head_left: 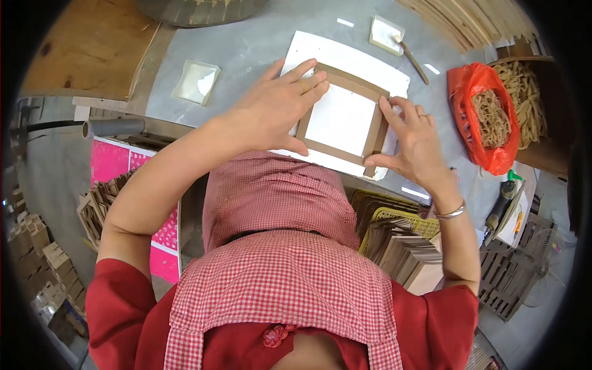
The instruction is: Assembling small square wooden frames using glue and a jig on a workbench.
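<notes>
A square frame of thin brown strips point(353, 81) lies on a white board point(308, 49) close in front of me. My left hand point(275, 102) spans the frame's left side, its fingertips at the far-left corner and its thumb by the near-left one. Along the right side, my right hand point(414, 139) grips the frame, with the forefinger at the far corner and the thumb pressing the near corner. White board shows through the frame's middle. The left strip is partly hidden under my left hand.
Left of the board sits a shallow white dish point(196, 82); another dish point(386, 34) stands beyond it with a brush-like stick point(414, 63). A red plastic bag point(459, 102) of tan bands is at the right. Thin wood pieces point(404, 259) fill a yellow basket point(401, 216) below the table.
</notes>
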`<action>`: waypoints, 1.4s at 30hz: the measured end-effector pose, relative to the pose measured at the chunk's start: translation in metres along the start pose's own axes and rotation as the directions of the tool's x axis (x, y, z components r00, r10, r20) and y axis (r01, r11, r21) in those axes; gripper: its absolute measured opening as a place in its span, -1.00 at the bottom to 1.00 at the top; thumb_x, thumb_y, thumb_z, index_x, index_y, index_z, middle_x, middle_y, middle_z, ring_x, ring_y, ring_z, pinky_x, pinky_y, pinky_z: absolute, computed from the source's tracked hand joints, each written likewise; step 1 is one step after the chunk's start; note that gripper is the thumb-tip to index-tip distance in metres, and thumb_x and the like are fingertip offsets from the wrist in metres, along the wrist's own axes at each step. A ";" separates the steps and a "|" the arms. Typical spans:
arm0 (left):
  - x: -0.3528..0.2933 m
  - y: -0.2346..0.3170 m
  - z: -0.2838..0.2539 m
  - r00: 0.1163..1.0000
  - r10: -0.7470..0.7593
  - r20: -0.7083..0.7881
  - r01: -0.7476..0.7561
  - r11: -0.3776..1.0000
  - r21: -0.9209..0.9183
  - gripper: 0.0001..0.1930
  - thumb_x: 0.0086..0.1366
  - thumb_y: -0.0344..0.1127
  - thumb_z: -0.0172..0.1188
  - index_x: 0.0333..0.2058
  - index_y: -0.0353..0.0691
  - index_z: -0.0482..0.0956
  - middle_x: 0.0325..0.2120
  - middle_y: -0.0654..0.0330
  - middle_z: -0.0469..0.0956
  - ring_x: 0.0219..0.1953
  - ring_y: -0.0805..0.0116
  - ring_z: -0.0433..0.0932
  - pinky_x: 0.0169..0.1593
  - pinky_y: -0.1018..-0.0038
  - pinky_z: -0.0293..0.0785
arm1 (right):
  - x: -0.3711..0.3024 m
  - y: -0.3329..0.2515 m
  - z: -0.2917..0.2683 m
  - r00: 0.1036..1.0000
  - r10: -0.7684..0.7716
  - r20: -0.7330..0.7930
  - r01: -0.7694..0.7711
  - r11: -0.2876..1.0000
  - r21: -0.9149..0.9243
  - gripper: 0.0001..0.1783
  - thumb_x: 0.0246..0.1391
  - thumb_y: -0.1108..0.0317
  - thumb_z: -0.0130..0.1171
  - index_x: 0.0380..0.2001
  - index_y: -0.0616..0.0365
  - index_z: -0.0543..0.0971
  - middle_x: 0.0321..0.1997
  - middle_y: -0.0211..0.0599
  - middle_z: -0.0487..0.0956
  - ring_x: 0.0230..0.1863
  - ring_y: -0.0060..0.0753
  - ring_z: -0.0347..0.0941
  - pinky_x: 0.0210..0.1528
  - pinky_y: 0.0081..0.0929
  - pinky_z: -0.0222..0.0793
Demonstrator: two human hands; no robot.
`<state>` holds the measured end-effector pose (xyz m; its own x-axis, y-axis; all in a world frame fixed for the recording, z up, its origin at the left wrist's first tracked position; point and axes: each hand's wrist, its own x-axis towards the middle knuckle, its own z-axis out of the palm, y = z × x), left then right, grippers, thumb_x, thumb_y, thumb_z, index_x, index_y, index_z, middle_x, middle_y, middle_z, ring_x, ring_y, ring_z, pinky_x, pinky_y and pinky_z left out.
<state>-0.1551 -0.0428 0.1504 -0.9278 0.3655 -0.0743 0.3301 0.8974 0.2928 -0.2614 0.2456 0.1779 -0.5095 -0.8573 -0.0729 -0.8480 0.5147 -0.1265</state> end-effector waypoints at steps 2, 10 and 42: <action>0.002 -0.002 0.003 0.999 0.006 -0.038 -0.005 0.999 0.038 0.12 -0.12 0.07 0.59 0.37 -0.27 0.25 0.44 0.04 0.19 0.53 0.12 0.01 0.50 -0.07 -0.01 | 0.003 0.002 -0.001 1.000 -0.004 0.009 0.004 1.000 0.005 0.19 -0.40 -0.27 0.52 0.28 0.26 0.44 0.19 -0.08 0.45 0.11 -0.08 0.39 0.14 -0.17 0.28; 0.005 0.005 -0.012 1.000 -0.002 0.017 0.001 0.997 0.073 0.11 -0.09 0.10 0.56 0.38 -0.26 0.24 0.45 0.05 0.18 0.51 0.12 0.09 0.49 -0.06 0.04 | 0.015 -0.003 -0.014 0.998 -0.012 0.065 0.016 0.998 -0.068 0.18 -0.47 -0.13 0.62 0.24 0.32 0.45 0.12 -0.08 0.47 0.13 -0.06 0.44 0.10 -0.15 0.33; -0.073 0.011 -0.036 0.714 -0.677 -0.179 -0.113 0.141 -0.984 -0.80 0.36 -0.36 0.31 -0.10 -0.24 0.53 -0.30 0.20 0.63 -0.23 0.30 0.72 -0.22 0.48 0.62 | -0.012 -0.100 0.062 0.716 0.611 -0.339 0.038 0.450 0.892 -0.67 0.41 0.18 0.12 -0.32 0.26 0.53 -0.36 -0.38 0.53 -0.45 -0.63 0.38 -0.38 -0.58 0.32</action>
<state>-0.0899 -0.0682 0.1938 -0.9169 -0.3909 -0.0807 -0.0195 -0.1582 0.9872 -0.1608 0.2045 0.1302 -0.9321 -0.2982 0.2055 -0.2707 0.1966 -0.9424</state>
